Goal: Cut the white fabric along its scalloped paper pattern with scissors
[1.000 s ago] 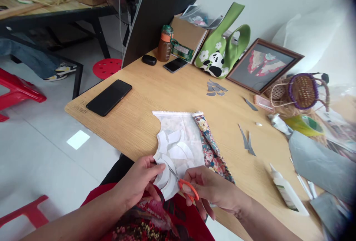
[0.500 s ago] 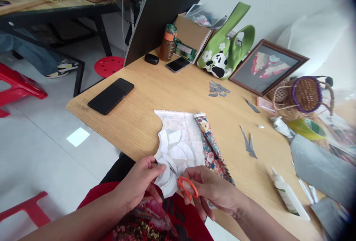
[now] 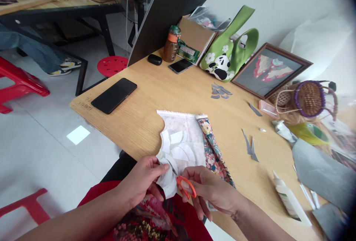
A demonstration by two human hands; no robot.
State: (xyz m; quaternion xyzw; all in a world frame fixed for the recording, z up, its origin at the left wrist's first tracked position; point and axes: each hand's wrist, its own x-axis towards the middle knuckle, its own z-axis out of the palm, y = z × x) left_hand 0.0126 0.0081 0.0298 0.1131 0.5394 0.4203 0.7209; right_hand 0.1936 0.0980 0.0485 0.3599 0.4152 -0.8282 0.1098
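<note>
The step in hand looks like cutting curved white pieces out of the backed fabric sheet, which lies on the bench at its near edge, its lower end lifted toward the person's lap. The left hand pinches that lower end, fingers closed on a white curved piece at the sheet's edge. The right hand has its fingers closed through the orange loops of the scissors, whose blades point up and left into the white pieces; whether the blades are apart or together is too small to tell. A strip of the floral printed side shows along the sheet's right edge.

Judging from this, the next move calls for the left hand to turn the piece so the blades can follow its curve, while keeping the fabric taut. A glue bottle lies well to the right, and a black phone rests at the bench's far left.
</note>
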